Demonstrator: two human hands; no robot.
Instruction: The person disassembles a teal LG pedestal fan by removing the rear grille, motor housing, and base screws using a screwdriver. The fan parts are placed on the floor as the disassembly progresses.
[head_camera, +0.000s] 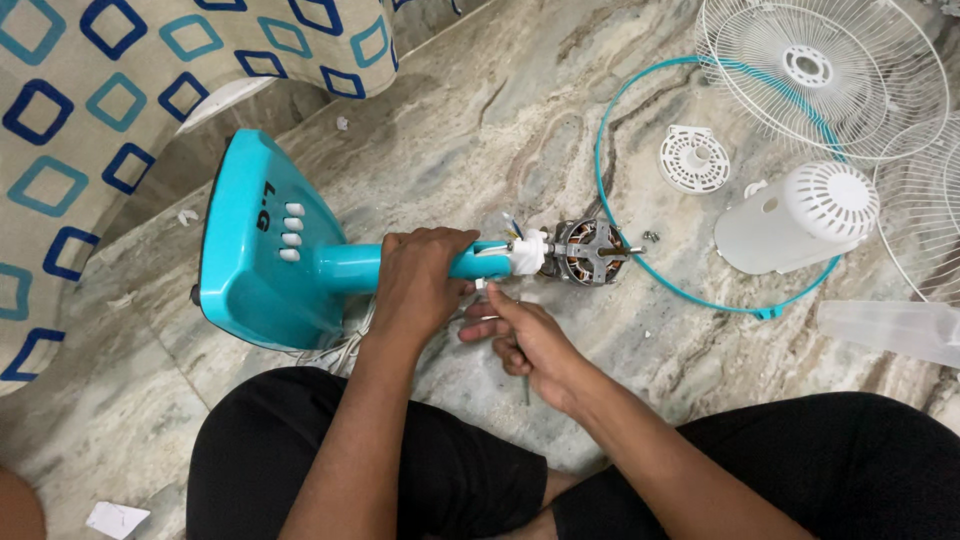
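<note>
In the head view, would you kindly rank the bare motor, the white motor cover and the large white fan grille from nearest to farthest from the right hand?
From the right hand:
1. Bare motor, just above it.
2. White motor cover, farther right.
3. Fan grille, top right corner.

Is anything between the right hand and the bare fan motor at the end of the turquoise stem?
Nothing visible blocks it. The right hand, holding a thin tool, sits just below the stem, which the left hand grips. Only bare marble floor lies between it and the motor.
</note>
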